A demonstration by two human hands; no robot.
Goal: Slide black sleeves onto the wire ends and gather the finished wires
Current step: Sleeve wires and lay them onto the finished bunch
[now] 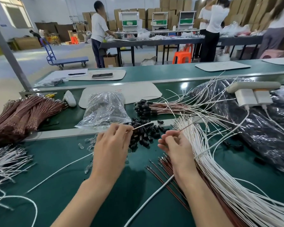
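Pinching a white wire [143,126], left hand [111,145]; right hand [175,145], grip narrow on a brown wire [187,126], beside black sleeves [146,134].

Green table [59,185] — black sleeves [146,133], white wires [220,174], brown wires [25,112]

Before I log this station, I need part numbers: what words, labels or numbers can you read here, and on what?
No text reads clearly.
Red marks on the pale mat: faint, unreadable.
Blue wall signs: blurred.
White labels on the green rack panels: too small.
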